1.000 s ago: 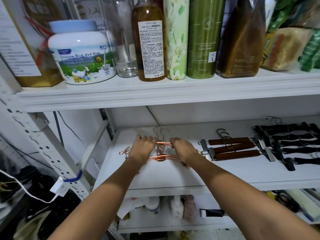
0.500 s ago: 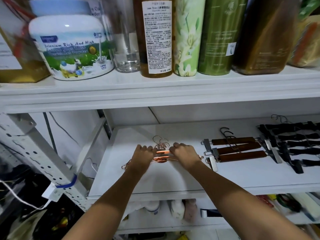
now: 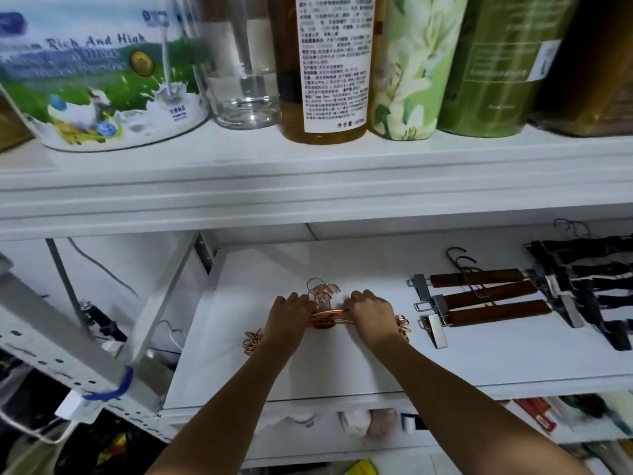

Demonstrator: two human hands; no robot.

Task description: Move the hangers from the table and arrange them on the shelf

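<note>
Wire hangers (image 3: 329, 315), rose-gold and bundled, are shown lying on the middle shelf (image 3: 308, 371), left of the wooden clip hangers (image 3: 486, 296) and well apart from the black hangers (image 3: 589, 286). The bundle is gripped on either side of its hooks: the left hand (image 3: 287, 318) and the right hand (image 3: 371, 318) are each curled over the wires, with the fingertips hidden. For neat placement, the stack is best squared before release, with hooks aligned toward the back wall as in the neighbouring rows. A gap should be left beside the wooden set so that no clips are snagged.
</note>
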